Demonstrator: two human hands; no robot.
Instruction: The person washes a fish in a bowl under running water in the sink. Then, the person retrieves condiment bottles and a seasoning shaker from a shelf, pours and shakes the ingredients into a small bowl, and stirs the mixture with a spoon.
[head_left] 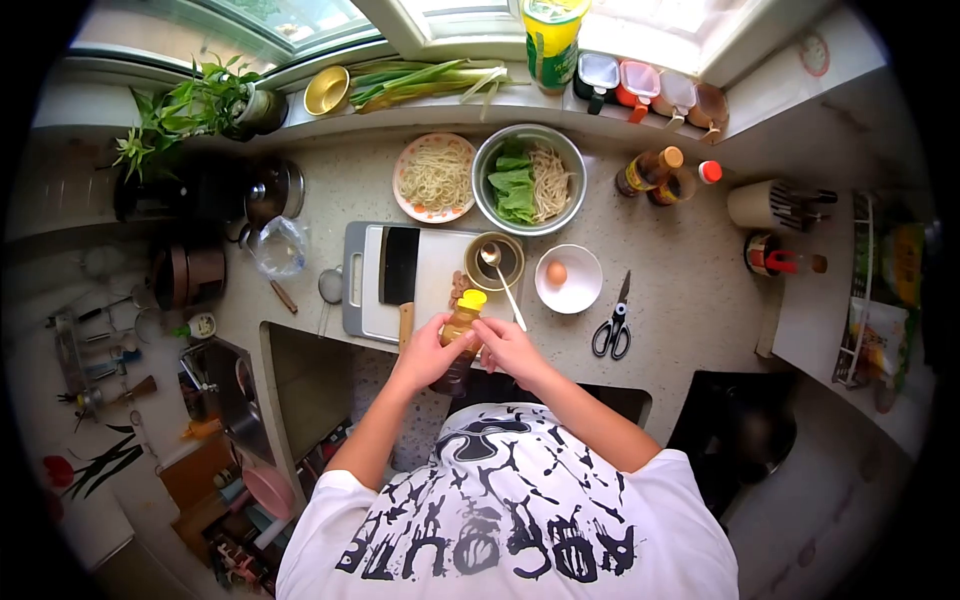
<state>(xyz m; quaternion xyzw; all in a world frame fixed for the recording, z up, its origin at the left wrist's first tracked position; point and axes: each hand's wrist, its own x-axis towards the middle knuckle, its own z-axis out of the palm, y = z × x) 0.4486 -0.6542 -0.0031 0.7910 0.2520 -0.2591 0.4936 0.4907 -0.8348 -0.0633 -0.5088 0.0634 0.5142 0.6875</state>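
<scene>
L hand (424, 355) fingers curled partway, closed on the L side of the yellow-capped bottle (462, 328); R hand (510, 352) fingers bent, tips at the bottle's R side below the cap. Bottle's btwn the two hands at the near edge of the counter (650, 270), cap end pointing away from the body.

Just beyond: cutting board (435, 255) w/ cleaver (399, 265) on its L part, handle twd the person, & small reddish-brown pcs (459, 284) nr the cap. Small metal bowl (519, 262) at the board's R side, spoon (508, 290) in it, handle out over the rim. R of that, white bowl (582, 291) w/ 1 brown egg (556, 272), then black-handled scissors (612, 335), tips pointing away. L of board: strainer (331, 286).

Farther back: plate (408, 205) of noodles (436, 174); lg metal bowl (483, 205) w/ leafy greens (512, 190) on L, pale shreds (551, 183) on R. 2 sauce bottles (640, 176) to the R.

Windowsill: potted plant (205, 105), gold bowl (327, 90), green onions (425, 82), 4 seasoning boxes (639, 80).
</scene>
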